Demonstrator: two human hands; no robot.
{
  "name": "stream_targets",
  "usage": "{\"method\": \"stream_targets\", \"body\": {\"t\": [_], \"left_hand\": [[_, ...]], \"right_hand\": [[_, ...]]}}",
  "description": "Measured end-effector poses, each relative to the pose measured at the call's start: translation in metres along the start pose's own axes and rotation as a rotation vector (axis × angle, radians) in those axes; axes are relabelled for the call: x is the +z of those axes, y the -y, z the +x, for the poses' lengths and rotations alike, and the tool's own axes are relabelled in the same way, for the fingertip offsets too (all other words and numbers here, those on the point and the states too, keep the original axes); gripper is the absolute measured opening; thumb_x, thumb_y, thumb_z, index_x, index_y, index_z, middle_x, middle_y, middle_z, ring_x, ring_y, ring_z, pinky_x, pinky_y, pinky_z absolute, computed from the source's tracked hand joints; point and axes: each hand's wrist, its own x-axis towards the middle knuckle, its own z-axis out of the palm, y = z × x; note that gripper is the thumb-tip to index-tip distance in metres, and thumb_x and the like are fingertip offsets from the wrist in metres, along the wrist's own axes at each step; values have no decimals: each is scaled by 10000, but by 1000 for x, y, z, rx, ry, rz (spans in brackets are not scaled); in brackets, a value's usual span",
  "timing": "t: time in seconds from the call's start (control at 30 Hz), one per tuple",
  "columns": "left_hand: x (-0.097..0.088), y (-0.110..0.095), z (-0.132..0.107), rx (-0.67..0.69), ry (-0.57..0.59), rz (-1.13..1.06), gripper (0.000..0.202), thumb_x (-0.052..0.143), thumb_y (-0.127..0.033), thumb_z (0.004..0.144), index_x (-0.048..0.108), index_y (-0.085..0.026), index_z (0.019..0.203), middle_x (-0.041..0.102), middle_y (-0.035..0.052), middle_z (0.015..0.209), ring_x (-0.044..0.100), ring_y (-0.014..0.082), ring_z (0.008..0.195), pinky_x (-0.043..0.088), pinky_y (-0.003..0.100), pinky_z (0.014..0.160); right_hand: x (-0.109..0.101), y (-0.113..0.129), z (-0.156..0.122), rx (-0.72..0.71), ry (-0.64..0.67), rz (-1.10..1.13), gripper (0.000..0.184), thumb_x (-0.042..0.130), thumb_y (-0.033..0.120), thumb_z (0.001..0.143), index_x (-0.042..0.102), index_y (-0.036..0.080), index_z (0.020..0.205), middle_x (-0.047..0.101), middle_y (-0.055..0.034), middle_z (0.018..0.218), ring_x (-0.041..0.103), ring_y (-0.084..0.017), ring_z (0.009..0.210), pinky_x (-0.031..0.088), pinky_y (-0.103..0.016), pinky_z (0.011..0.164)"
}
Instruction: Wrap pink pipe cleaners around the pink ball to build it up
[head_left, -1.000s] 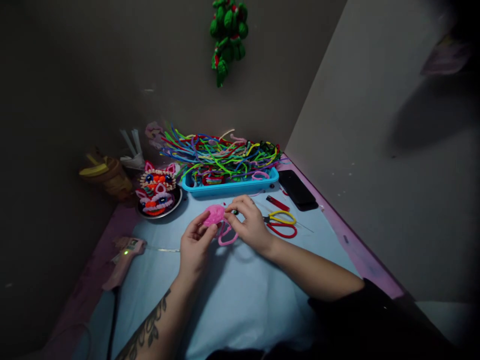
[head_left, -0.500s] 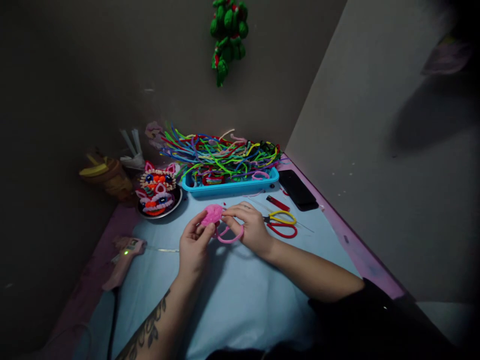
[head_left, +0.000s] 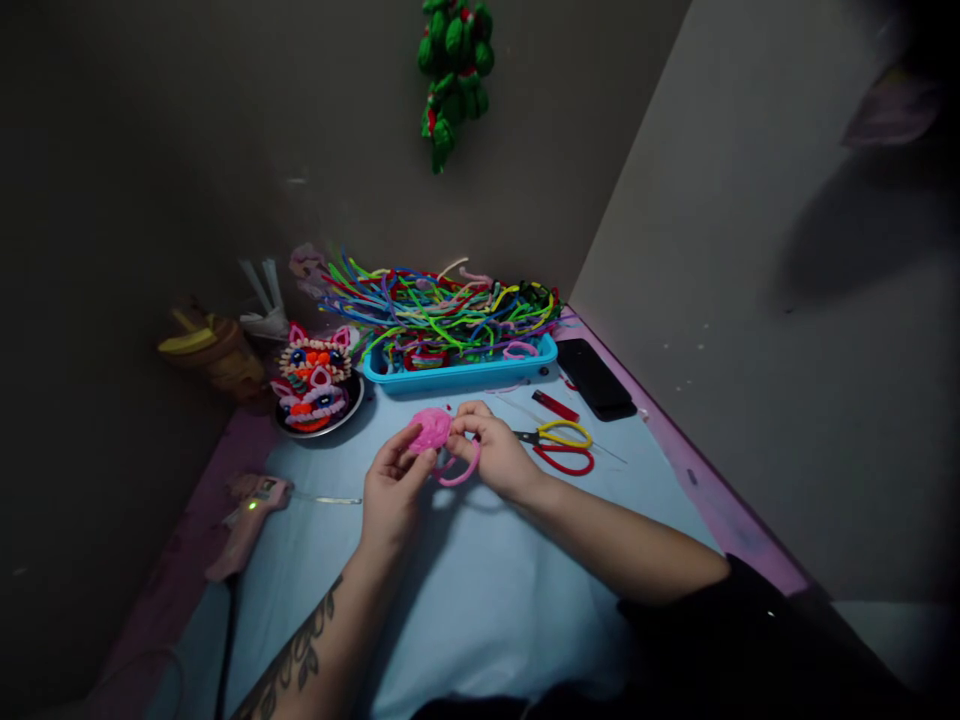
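Between my hands is a pink coil of pipe cleaner [head_left: 431,429], a flat rounded piece with a loose end looping down below it. My left hand [head_left: 396,477] pinches the coil from its left and lower side, thumb in front. At its right edge, my right hand [head_left: 491,450] is closed with thumb and fingertips on the pink strand; the exact grip point is partly hidden. The loop hangs beside the right thumb. Scissors [head_left: 566,445] with one yellow and one red handle lie just right of my right hand, blades partly behind it.
A blue tray [head_left: 465,377] heaped with colourful pipe cleaners stands at the back. Left of it, a bowl [head_left: 322,430] holds fuzzy animal-face pieces. A pink glue gun [head_left: 251,525] with a lit green light lies left. A phone [head_left: 595,378] and red lighter [head_left: 556,405] lie right.
Both hands and the pink coil have shifted slightly to the right. The hanging loop has drawn in a little, and more of the scissors' blades shows.
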Motion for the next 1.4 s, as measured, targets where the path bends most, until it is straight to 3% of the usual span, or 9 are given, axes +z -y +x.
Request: {"method": "stream_targets", "body": {"t": [0.1, 0.2, 0.3, 0.4, 0.73, 1.0, 1.17, 1.3, 1.4], "left_hand": [[-1, -2, 2, 11, -47, -15, 493, 817, -254, 594, 655, -172, 1052, 696, 16, 731, 638, 115, 662, 479, 227, 669], [-4, -6, 7, 48, -125, -50, 530, 821, -266, 592, 639, -175, 1081, 707, 29, 767, 655, 123, 691, 481, 225, 673], [-6, -7, 10, 90, -176, -70, 541, 831, -279, 576, 638, -175, 1071, 711, 29, 777, 645, 107, 666, 479, 211, 663], [-6, -5, 10, 99, -171, -13, 528, 829, -276, 581, 644, -171, 1064, 716, 35, 792, 647, 111, 676, 481, 215, 665], [-11, -3, 18, -55, -152, -173, 501, 841, -204, 560, 649, -165, 1021, 717, 46, 834, 676, 143, 743, 462, 195, 592], [-8, -6, 17, -130, -167, -239, 453, 815, -142, 588, 649, -175, 1008, 720, 41, 859, 686, 136, 738, 507, 193, 623], [-8, -5, 18, -140, -162, -334, 413, 802, -121, 596, 660, -191, 978, 722, 34, 894, 681, 126, 759, 528, 214, 698], [-6, -3, 14, -141, -115, -307, 441, 821, -155, 585, 666, -192, 996, 721, 43, 922, 676, 130, 763, 514, 201, 666], [-4, -1, 10, -134, -107, -265, 432, 828, -198, 585, 673, -185, 988, 718, 40, 882, 649, 109, 667, 498, 203, 618]], "right_hand": [[-2, 3, 0, -38, -21, 10, 65, 654, 233, 755, 682, 193, 799, 471, -34, 958, 521, -170, 949, 416, -367, 934], [-3, 7, -2, -99, -7, -4, 305, 617, 110, 708, 651, 216, 992, 496, -28, 983, 513, -156, 925, 441, -314, 844], [0, 12, -7, -94, 249, 83, 415, 651, 109, 658, 612, 213, 1057, 549, 1, 900, 512, -116, 745, 442, -251, 679], [2, 19, -11, -23, 379, 193, 180, 680, 225, 707, 656, 181, 880, 612, 3, 774, 535, -105, 655, 436, -238, 621], [-55, 37, 23, 28, -306, 856, 267, 830, 320, 588, 603, 206, 672, 631, 50, 593, 545, -62, 524, 432, -167, 494], [-60, 25, 33, 66, -221, 965, 237, 737, 235, 660, 582, 228, 840, 664, 40, 827, 595, -68, 653, 462, -177, 561], [-26, 5, 23, 113, -45, 629, 416, 702, 164, 620, 579, 253, 1007, 601, 35, 828, 577, -105, 674, 442, -227, 579], [-4, -1, 8, -188, -16, 0, 183, 653, 177, 727, 665, 215, 905, 600, -18, 858, 557, -146, 803, 461, -289, 729], [-2, -1, 1, -380, -28, -210, 129, 600, 180, 802, 685, 211, 893, 618, -42, 864, 574, -165, 852, 464, -320, 795]]}}
